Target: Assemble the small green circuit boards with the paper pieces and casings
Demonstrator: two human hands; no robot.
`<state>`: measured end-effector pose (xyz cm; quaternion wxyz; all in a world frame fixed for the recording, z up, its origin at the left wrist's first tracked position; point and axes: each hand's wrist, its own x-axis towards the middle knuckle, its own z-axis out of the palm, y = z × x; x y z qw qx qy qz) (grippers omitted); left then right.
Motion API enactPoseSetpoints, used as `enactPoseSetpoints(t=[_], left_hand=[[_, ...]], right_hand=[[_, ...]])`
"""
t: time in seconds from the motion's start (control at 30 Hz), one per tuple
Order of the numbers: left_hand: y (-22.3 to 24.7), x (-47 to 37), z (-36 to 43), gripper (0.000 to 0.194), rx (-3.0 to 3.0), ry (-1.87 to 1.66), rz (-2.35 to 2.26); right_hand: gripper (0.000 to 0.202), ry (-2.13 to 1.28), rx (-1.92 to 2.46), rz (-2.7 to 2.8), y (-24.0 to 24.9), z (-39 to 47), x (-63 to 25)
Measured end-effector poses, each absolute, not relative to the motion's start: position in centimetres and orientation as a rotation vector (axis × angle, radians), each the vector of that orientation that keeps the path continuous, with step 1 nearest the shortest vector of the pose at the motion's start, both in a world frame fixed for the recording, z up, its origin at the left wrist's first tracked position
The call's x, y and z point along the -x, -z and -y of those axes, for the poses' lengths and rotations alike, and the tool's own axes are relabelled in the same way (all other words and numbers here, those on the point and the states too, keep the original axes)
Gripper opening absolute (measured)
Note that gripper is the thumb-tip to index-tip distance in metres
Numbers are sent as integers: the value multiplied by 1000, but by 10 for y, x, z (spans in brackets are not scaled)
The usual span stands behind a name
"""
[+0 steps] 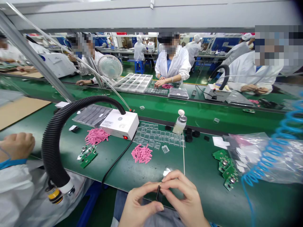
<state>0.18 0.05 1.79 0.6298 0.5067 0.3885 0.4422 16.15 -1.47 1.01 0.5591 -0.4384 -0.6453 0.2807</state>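
Near the front edge of the green bench, my left hand (143, 201) and my right hand (181, 195) meet around a small, thin black piece (158, 193). The thumb and fingers of each hand pinch it, and it stands roughly on edge between them. Its exact kind does not show. Just beyond my fingertips lies a small whitish, shiny scrap (167, 171), partly hidden by my right hand. Farther out are a pile of pink strips (141, 153) and rows of clear plastic covers (157, 136), with one loose clear cover (165, 149) in front.
Left stand a white fume extractor (121, 123) with a black hose (50, 142), another pink pile (97, 136) and green circuit boards (87, 156). A bottle (180, 124) stands mid-bench. More boards (226, 168), a plastic bag (260, 154) and a coiled blue hose (272, 148) are right. A co-worker's hand (17, 146) rests left.
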Motion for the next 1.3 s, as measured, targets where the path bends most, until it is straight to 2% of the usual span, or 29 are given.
enactPoseSetpoints(t=[0.3, 0.6, 0.8, 1.3], left_hand=[[-19, -3, -1, 29, -1148, -1003, -902], [-19, -4, -3, 29, -1170, -1026, -905], [-8, 2, 3, 33, -1287, -954, -1072], [-6, 4, 3, 33, -1224, -905, -1041]], right_hand=[[15, -714, 1047, 1556, -11, 14, -164], [15, -616, 1049, 1567, -11, 15, -165], [12, -641, 1070, 1563, -11, 15, -166], [15, -730, 1071, 1576, -11, 15, -166]])
